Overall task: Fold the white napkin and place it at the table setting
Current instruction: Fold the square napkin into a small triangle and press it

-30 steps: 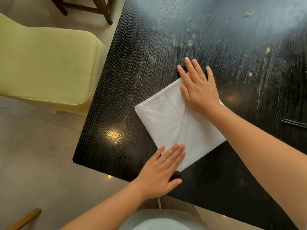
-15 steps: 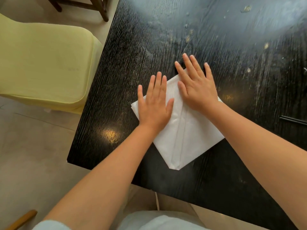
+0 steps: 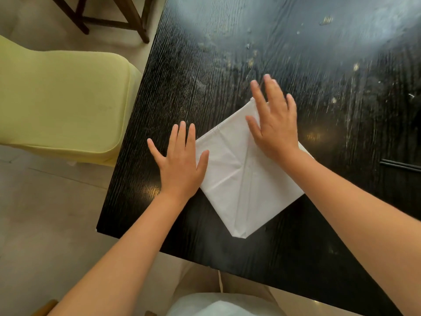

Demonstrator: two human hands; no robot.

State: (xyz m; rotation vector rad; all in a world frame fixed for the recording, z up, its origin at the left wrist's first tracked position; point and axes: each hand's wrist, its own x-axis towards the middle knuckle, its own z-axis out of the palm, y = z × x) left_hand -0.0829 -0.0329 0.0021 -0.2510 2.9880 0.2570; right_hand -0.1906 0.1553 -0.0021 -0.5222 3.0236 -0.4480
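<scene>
— Where's the napkin sitting, starting from your side?

— My white napkin [image 3: 246,179] lies flat on the black table [image 3: 296,258], turned like a diamond. Its nearest corner points at me, close to the table's near edge. It's folded into a rough square, with creases running up from that corner.

— And your hands?

— My left hand [image 3: 180,165] is flat and spread, gripping nothing. It rests mostly on the bare wood, thumb side just over the napkin's left edge. My right hand [image 3: 273,124] is farther out, also spread and holding nothing, over the far corner. It's blurred, so I can't tell whether it presses or hovers.

— How will it handle?

— Light, soft and limp, I'd judge. It holds a crease only loosely and should slide easily on this glossy top. I'd pin it with one palm and pinch a free corner or a folded edge with the other, taking all layers together.

— Anything beyond?

— Smears and crumbs on the far tabletop, dark chopsticks [image 3: 401,166] at the right, a yellow chair [image 3: 61,106] off left.
</scene>
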